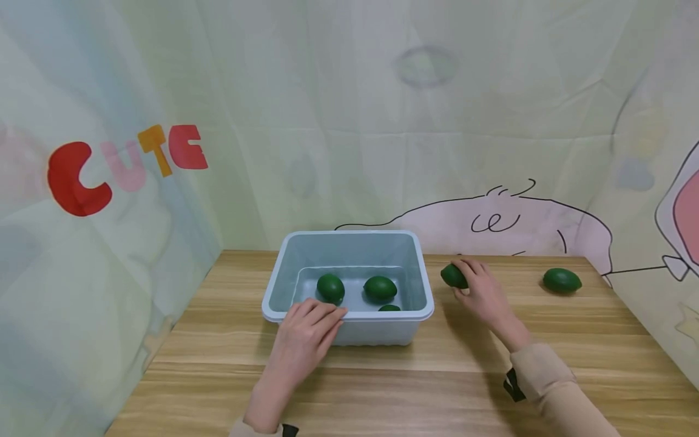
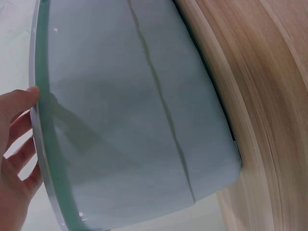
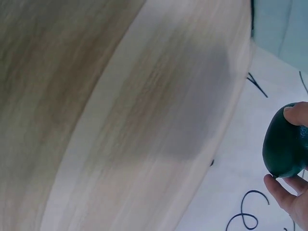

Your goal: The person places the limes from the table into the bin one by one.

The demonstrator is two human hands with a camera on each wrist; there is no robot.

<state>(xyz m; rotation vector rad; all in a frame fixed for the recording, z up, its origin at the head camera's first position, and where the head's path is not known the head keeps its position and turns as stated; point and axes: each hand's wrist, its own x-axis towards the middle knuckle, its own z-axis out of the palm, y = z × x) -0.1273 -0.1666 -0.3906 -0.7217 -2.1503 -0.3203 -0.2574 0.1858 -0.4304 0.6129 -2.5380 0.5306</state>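
Observation:
A pale blue plastic basin [image 1: 355,331] stands on the table, with three green limes in it: one lime [image 1: 330,287] at left, another lime [image 1: 380,289] beside it and a third lime [image 1: 389,308] mostly hidden by the front wall. My left hand [image 1: 308,331] grips the basin's front rim; in the left wrist view its thumb [image 2: 32,93] lies on the near side of the rim. To the right of the basin, my right hand [image 1: 483,294] holds a lime [image 1: 454,276] between thumb and fingers. The right wrist view shows that lime [image 3: 284,144] up close.
Farther right, one more lime [image 1: 562,281] lies on the wooden table [image 1: 382,388], close to its back edge. A printed cloth backdrop [image 1: 327,121] hangs behind the table and along both sides.

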